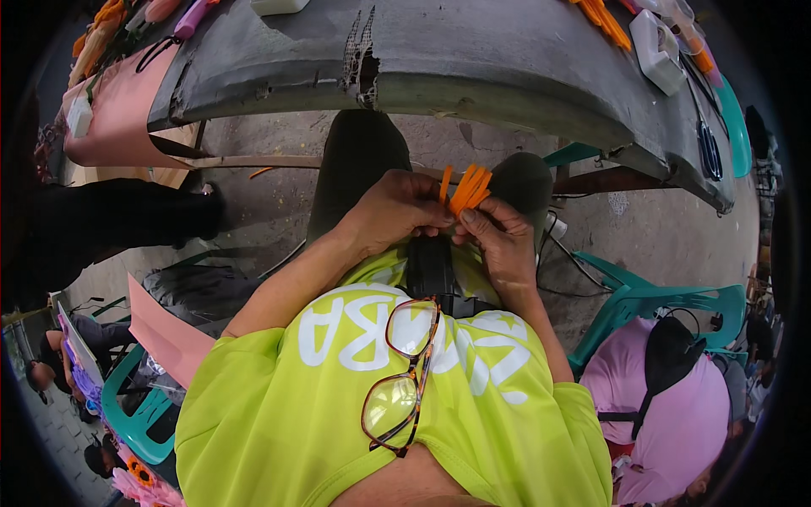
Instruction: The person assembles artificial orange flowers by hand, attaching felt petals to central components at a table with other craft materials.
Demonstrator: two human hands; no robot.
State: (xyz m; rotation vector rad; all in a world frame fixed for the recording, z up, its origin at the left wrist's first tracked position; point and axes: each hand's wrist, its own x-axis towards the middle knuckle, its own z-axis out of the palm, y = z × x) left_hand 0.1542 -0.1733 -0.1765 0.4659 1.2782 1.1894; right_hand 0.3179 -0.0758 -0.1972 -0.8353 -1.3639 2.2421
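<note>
Above my lap, my right hand (504,234) pinches a fanned bundle of thin orange strips (470,189) between thumb and fingers. The strips look like foam or pipe cleaner; I cannot tell which. My left hand (408,204) meets it on the left, its thumb and fingertips closed around a single upright orange strip (446,184). Both hands' fingertips almost touch, and they hide the lower ends of the strips. Eyeglasses (405,374) with a tortoiseshell frame hang from the neckline of my yellow-green shirt (266,405).
Ahead is a grey table (481,57) with a torn cover. On it lie a white tape dispenser (659,54), scissors (709,151), orange strips (602,24) and pink paper (117,120). Green plastic chairs (678,298) stand both sides. A person's dark-clothed leg (139,212) is at left.
</note>
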